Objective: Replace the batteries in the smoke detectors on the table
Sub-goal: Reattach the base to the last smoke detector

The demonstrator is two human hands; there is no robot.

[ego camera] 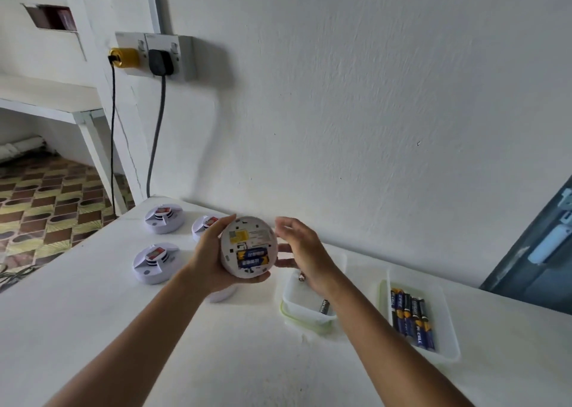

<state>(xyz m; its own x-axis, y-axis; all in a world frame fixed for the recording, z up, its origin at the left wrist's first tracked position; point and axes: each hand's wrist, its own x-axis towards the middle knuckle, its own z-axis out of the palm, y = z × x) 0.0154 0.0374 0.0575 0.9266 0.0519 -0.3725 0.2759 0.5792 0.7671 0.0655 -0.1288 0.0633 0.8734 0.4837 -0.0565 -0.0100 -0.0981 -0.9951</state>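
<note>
My left hand (213, 258) grips a round white smoke detector (248, 245) above the table, its back turned toward me. Two blue and yellow batteries (252, 258) sit in its uncovered compartment. My right hand (301, 251) hovers just right of the detector with relaxed fingers, holding nothing. Three more detectors stand on the table: one far left (164, 219), one nearer (154, 262), one (202, 225) partly hidden behind my left hand. A white piece (221, 295) lies under my left wrist.
A small clear container (305, 306) with a couple of loose batteries sits under my right wrist. Right of it is a white tray (445, 320) with several fresh batteries (411, 320). The white table (216, 344) meets the wall behind. Sockets with cables hang at upper left.
</note>
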